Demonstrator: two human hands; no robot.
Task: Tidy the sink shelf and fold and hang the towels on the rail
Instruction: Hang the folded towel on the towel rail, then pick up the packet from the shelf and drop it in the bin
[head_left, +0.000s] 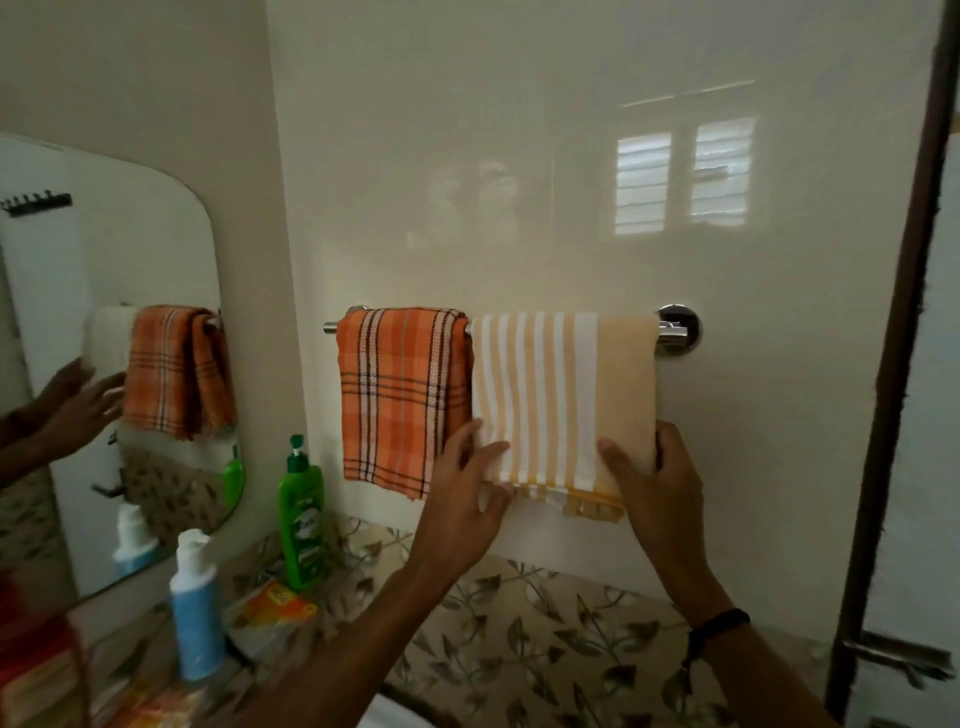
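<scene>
The yellow striped towel (566, 384) is hanging folded over the rail (671, 329) on its right half. Its fold is lying along the rail, its stripes are running vertically and its hems are pointing down. The rail's long axis is running horizontally, left to right along the wall.

The left hand (467, 483) is resting on the towel's lower left corner with its fingers straight and spread. The right hand (657, 488) is gripping the lower right edge, with the thumb lying on the front and the fingers curling round behind.

The orange checked towel (400, 395) is hanging just beside it on the rail's left half, with its hem also pointing down.

A green bottle (301, 514) and a blue bottle (195, 613) are standing upright on the shelf (332, 577) at lower left, with an orange packet (275, 603) lying between them. A mirror (104, 291) is reflecting the orange towel at far left.
</scene>
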